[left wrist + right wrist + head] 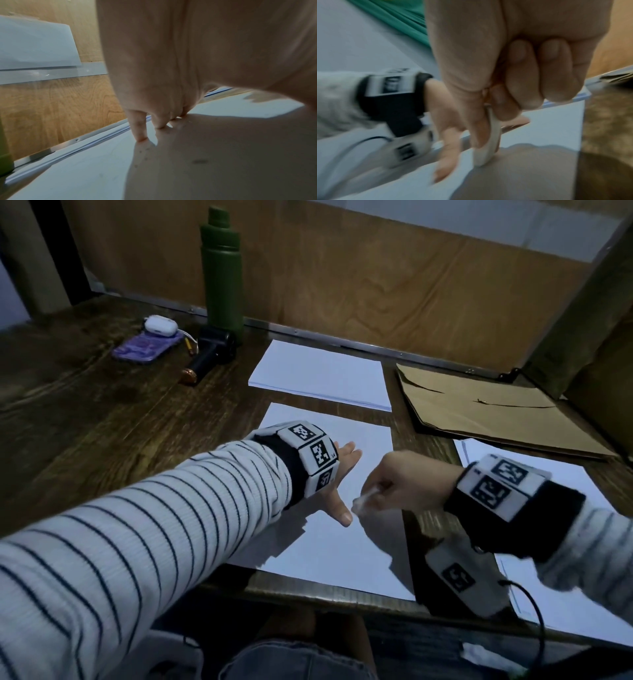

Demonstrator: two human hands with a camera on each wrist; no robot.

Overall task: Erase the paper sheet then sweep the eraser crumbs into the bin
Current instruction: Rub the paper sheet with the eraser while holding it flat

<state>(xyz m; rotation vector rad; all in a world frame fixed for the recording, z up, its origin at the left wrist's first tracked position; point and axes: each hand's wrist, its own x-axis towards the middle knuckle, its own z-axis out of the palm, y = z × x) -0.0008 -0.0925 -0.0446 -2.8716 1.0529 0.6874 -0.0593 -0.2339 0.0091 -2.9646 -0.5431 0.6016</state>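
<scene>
A white paper sheet (346, 535) lies on the dark wooden desk in front of me. My left hand (339, 474) lies flat on it, fingers straight and thumb spread, pressing it down; in the left wrist view the fingertips (140, 138) touch the paper (85, 169). My right hand (400, 484) pinches a white eraser (363, 501) between thumb and fingers. In the right wrist view the eraser (486, 151) has its tip on the sheet (547, 124), close to my left thumb. Small dark crumbs (145, 152) dot the paper by my left fingers.
A stack of white paper (322, 374) lies behind the sheet, a brown paper bag (486, 409) to the right, more white sheets (555, 542) under my right wrist. A green bottle (221, 268), a black tool (209, 357), a purple case and white earbud case (161, 325) sit back left.
</scene>
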